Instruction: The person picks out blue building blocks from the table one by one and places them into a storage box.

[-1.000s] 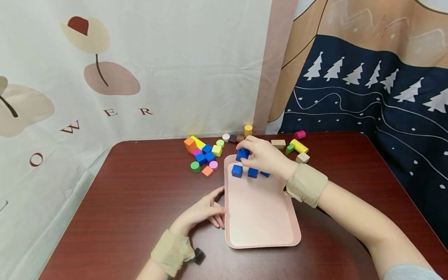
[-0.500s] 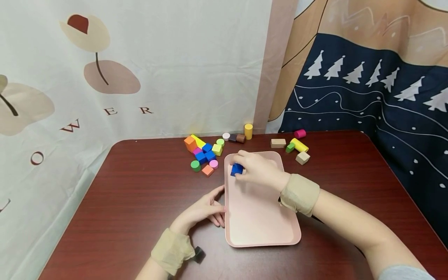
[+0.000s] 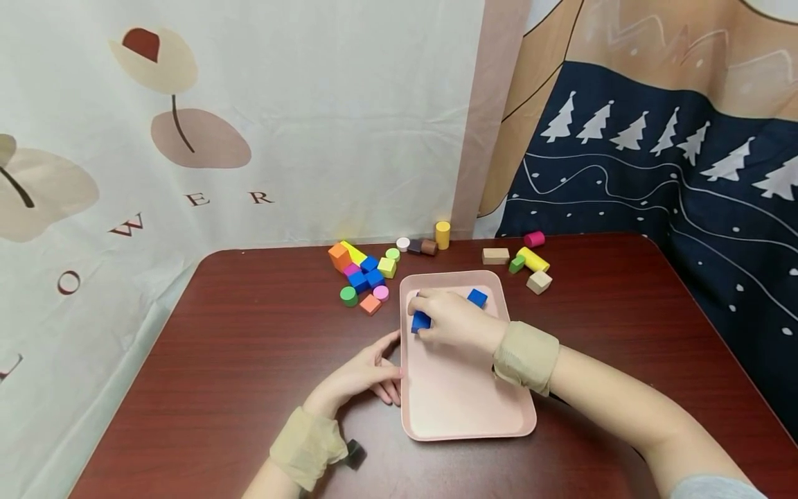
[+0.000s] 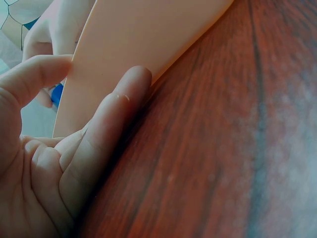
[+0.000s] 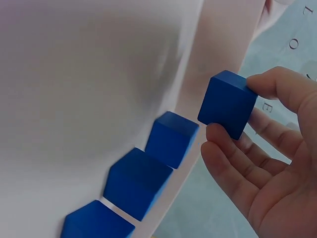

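Observation:
My right hand [image 3: 455, 317] is over the upper left of a pink tray [image 3: 464, 395], pinching a blue cube [image 5: 228, 105] between thumb and fingertips. Three more blue blocks stand in a row inside the tray in the right wrist view: a near-rim block [image 5: 171, 140], a middle block [image 5: 137, 183] and a lower block [image 5: 96, 223] cut by the frame. From the head, the hand covers most of that row; one blue block [image 3: 477, 298] shows past it. My left hand [image 3: 358, 374] rests beside the tray, fingertips touching its left rim and outer wall [image 4: 109, 54].
Left of the tray's far end lies a cluster of coloured blocks, including an orange block [image 3: 339, 256] and a green cylinder [image 3: 348, 296]. A yellow cylinder [image 3: 442, 235] stands behind it. Wooden blocks [image 3: 495, 256] and a yellow cylinder [image 3: 533, 260] lie at the back right.
My right hand brought a blue block from the tray's far end down toward me, to the upper left inside the tray. The left hand stays in place on the rim.

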A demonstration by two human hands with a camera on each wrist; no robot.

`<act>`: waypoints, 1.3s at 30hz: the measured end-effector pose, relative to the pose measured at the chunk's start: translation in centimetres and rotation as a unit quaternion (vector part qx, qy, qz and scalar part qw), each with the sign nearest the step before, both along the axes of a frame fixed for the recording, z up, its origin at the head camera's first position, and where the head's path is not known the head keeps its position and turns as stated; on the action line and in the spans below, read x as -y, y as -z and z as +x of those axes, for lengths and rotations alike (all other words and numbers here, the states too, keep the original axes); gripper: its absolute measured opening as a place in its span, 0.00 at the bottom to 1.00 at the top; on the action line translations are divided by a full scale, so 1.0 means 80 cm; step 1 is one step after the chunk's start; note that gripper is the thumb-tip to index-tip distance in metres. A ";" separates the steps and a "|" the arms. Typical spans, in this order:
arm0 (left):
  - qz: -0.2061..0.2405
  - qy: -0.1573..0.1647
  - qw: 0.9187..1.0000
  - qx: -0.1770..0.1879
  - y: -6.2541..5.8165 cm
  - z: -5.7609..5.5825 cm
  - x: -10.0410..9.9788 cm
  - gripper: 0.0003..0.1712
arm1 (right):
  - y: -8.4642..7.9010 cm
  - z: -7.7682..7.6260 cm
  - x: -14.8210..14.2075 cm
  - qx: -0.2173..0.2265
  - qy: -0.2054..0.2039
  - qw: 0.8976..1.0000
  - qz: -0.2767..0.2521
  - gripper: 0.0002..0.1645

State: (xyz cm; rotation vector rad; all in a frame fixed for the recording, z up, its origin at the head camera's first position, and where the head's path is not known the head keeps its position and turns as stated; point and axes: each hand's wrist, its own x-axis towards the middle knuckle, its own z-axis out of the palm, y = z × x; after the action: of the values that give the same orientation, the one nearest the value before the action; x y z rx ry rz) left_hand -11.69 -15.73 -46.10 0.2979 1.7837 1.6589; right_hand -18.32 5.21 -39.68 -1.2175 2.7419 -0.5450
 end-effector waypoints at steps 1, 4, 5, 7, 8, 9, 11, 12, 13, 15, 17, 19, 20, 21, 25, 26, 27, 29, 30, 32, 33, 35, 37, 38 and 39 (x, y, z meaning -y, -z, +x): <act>0.000 0.000 1.000 0.000 0.000 0.000 0.000 0.43 | 0.002 0.000 0.000 0.003 0.000 1.000 0.003 0.15; 0.000 0.000 1.000 -0.002 0.001 0.000 0.000 0.43 | 0.007 0.000 0.002 0.016 0.002 1.000 0.014 0.15; 0.000 0.000 1.000 -0.003 0.001 0.000 -0.001 0.43 | 0.008 0.000 0.002 0.020 0.003 1.000 0.018 0.15; -0.002 -0.001 1.000 -0.002 0.002 0.000 -0.001 0.43 | 0.011 -0.001 0.003 0.029 0.004 0.999 0.024 0.15; -0.003 -0.001 1.000 -0.002 0.001 0.000 -0.001 0.43 | 0.012 -0.001 0.003 0.033 0.004 0.999 0.026 0.15; -0.003 -0.002 1.000 -0.001 0.001 0.000 -0.001 0.43 | 0.013 -0.002 0.003 0.036 0.006 0.999 0.029 0.16; -0.003 -0.002 1.000 -0.001 0.001 0.001 -0.001 0.43 | 0.015 -0.002 0.003 0.044 0.009 0.998 0.032 0.16; -0.003 -0.003 1.000 0.000 0.001 0.000 -0.001 0.43 | 0.016 -0.002 0.003 0.048 0.011 0.998 0.033 0.17; -0.003 -0.004 1.000 0.001 0.001 0.000 -0.001 0.43 | 0.017 -0.003 0.003 0.051 0.012 0.998 0.034 0.17; -0.002 -0.005 1.000 0.002 0.001 0.000 -0.002 0.43 | 0.018 -0.003 0.003 0.055 0.014 0.998 0.036 0.17; -0.001 -0.006 1.000 0.002 0.001 0.000 -0.002 0.43 | 0.019 -0.003 0.003 0.059 0.014 0.998 0.036 0.17; 0.000 -0.006 1.000 0.002 0.002 0.000 -0.002 0.43 | 0.021 -0.003 0.003 0.059 0.014 0.998 0.036 0.18; 0.001 -0.006 1.000 0.002 0.002 0.000 -0.002 0.43 | 0.022 -0.004 0.003 0.058 0.014 0.998 0.036 0.18; 0.002 -0.006 1.000 0.001 0.001 0.000 -0.002 0.43 | 0.023 -0.004 0.003 0.057 0.013 0.998 0.034 0.18; 0.002 -0.005 1.000 0.002 0.002 0.000 -0.002 0.43 | 0.026 -0.005 0.004 0.053 0.008 0.998 0.030 0.18; 0.001 -0.005 1.000 0.002 0.002 0.000 -0.002 0.43 | 0.027 -0.005 0.004 0.053 0.005 0.998 0.028 0.18; 0.001 -0.005 1.000 0.002 0.002 0.000 -0.002 0.43 | 0.027 -0.005 0.004 0.053 0.003 0.998 0.026 0.18; 0.001 -0.004 1.000 0.003 0.002 0.001 -0.002 0.43 | 0.028 -0.005 0.004 0.053 0.000 0.998 0.023 0.17; 0.001 -0.004 1.000 0.003 0.002 0.001 -0.002 0.43 | 0.028 -0.005 0.004 0.055 0.000 0.998 0.021 0.17; 0.000 -0.003 1.000 0.003 0.002 0.001 -0.002 0.43 | 0.027 -0.004 0.004 0.057 0.003 0.998 0.020 0.17; -0.001 -0.003 1.000 0.003 0.001 0.001 -0.002 0.43 | 0.027 -0.004 0.004 0.059 0.004 0.998 0.020 0.17; -0.002 -0.002 1.000 0.002 0.002 0.001 -0.001 0.43 | 0.026 -0.003 0.004 0.061 0.006 0.998 0.020 0.17; -0.003 -0.002 1.000 0.002 0.002 0.000 -0.001 0.42 | 0.026 -0.002 0.004 0.062 0.007 0.998 0.019 0.17; -0.002 -0.002 1.000 0.001 0.002 0.000 -0.001 0.42 | 0.026 -0.002 0.004 0.063 0.007 0.998 0.017 0.17; -0.002 -0.002 1.000 0.001 0.002 0.000 -0.001 0.42 | 0.026 -0.003 0.004 0.062 0.006 0.998 0.016 0.17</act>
State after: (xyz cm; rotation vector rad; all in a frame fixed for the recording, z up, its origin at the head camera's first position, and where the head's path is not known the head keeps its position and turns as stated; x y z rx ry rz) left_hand -11.70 -15.68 -46.26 0.2908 1.7865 1.6591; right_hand -18.53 4.90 -41.77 -1.1206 2.6460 -0.5561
